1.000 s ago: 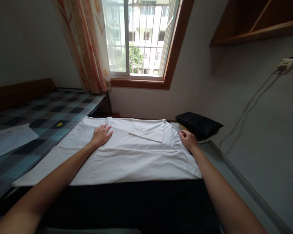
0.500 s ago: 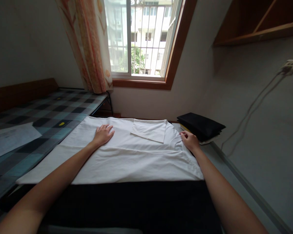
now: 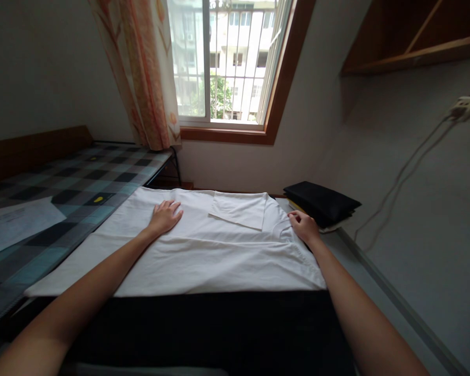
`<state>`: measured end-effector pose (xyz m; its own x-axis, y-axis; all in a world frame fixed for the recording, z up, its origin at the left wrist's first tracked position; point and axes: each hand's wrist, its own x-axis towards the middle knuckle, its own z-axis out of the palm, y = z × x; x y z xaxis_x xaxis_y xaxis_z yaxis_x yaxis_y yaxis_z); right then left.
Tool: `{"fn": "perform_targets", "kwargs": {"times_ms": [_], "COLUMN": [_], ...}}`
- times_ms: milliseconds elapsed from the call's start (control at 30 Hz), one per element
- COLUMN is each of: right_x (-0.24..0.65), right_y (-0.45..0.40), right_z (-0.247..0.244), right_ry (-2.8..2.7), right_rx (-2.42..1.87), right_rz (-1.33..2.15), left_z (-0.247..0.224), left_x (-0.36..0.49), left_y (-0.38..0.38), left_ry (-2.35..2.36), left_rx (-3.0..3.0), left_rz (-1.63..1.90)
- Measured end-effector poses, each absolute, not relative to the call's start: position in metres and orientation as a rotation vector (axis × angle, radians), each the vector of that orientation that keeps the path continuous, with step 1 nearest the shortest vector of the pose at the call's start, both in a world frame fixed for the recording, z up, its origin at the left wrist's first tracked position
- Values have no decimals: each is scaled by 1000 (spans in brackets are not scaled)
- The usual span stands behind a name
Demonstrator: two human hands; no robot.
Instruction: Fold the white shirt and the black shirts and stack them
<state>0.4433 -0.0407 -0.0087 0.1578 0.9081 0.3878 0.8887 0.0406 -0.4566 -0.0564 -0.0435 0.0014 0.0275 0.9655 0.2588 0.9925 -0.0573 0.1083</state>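
Observation:
A white T-shirt (image 3: 219, 263) lies spread sideways on a black surface (image 3: 219, 329), with its ribbed neckline toward the right. Its short sleeve (image 3: 238, 209) is folded inward over the far half, and a long crease runs across the middle. My left hand (image 3: 165, 215) rests flat on the far left part of the shirt, fingers slightly spread. At the neckline end, my right hand (image 3: 303, 225) is closed, thumb and forefinger pinching the shirt's edge; its other fingers are curled.
Left stands a bed with a checked mattress (image 3: 117, 175) and a sheet of paper (image 3: 19, 224). A black folder-like stack (image 3: 323, 201) sits beyond my right hand. Cords (image 3: 403, 167) hang from a socket on the right wall, below a wooden shelf (image 3: 415, 57). A curtain (image 3: 149, 78) borders the window.

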Motion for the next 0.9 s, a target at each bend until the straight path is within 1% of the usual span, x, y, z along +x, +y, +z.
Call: {"fn": "perform_targets", "kwargs": {"times_ms": [900], "right_x": [443], "right_y": [-40], "right_z": [-9], "right_ry": [-1704], "right_rx": [-1826], "right_rz": [55], "left_z": [2], "left_x": [-57], "left_y": [-44], "left_ry": [-2075], "left_rx": [-2177], "left_rz": [-411]}}
